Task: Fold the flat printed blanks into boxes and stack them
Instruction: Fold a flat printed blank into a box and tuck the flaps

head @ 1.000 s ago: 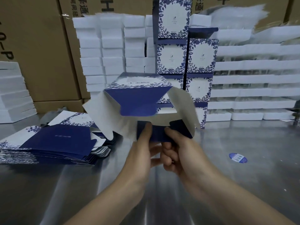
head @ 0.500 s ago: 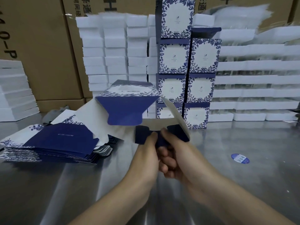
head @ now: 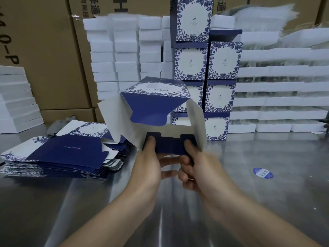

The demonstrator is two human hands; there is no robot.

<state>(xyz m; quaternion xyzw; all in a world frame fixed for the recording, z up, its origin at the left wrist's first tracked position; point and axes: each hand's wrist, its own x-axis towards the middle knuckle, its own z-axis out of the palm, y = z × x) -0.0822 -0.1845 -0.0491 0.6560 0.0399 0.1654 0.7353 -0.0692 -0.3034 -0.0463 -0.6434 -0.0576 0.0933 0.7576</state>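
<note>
1. A half-opened box blank [head: 156, 111] is held in the air above the steel table [head: 267, 202], at the centre of the view, at 12 o'clock from both hands.
2. The blank's dark blue bottom flap [head: 169, 146] is pinched by the left hand [head: 147, 168] at its left end and by the right hand [head: 197, 168] at its right end; on each hand the thumb is closed down on top, with the other fingers curled beneath.
3. The flap could be creased off its score line if the two thumbs press unevenly; a skewed base would probably result.
4. The two white side flaps are standing loose at 10 and 2 o'clock of the grip, and one could be trapped outside the base if the blue flap is folded first.
5. The printed top flap hanging at 12 o'clock could be bent if the body is squeezed out of square.
6. One pile of flat blanks [head: 58, 155] is seen at 9 o'clock; its sheets are too many and too thin to be counted.
7. The finished boxes [head: 206, 65] are stacked at 12 o'clock in two columns; about seven faces are seen, some being hidden by the held blank.
8. One round blue sticker [head: 262, 173] lies on the table at 3 o'clock.
</note>
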